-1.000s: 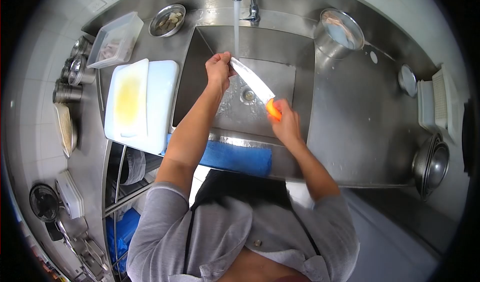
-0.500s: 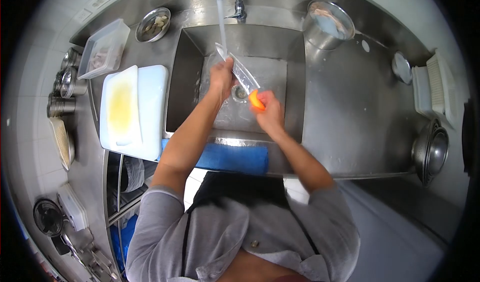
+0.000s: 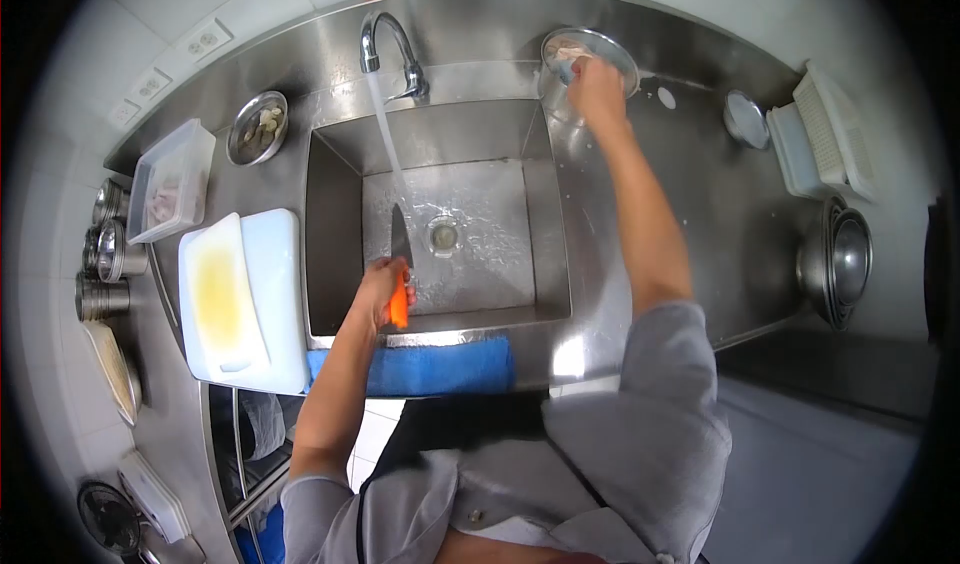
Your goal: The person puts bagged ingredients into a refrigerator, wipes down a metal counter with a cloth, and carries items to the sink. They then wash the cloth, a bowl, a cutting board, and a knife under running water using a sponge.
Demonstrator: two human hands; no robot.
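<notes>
In the lower left of the sink (image 3: 515, 304), my left hand (image 3: 382, 289) is wrapped round the orange handle of a knife (image 3: 401, 236), its blade pointing away from me. Running water from the tap (image 3: 371, 62) falls just beyond the blade tip. My right hand (image 3: 597, 89) is at the metal pot (image 3: 632, 64) on the right counter, its fingers curled at the pale, pinkish contents (image 3: 570, 49). What those fingers hold, if anything, is hidden.
Left of the sink are cutting boards (image 3: 285, 294), a plastic container (image 3: 205, 164) and a metal bowl (image 3: 285, 114) with food pieces. A folded blue cloth (image 3: 450, 366) lies along the front edge. Stacked metal bowls (image 3: 850, 259) and white baskets (image 3: 835, 129) stand at the right.
The knife has passed from my right hand to my left, handle now in the left. My right hand has moved out of the sink to the pot. The view has shifted.
</notes>
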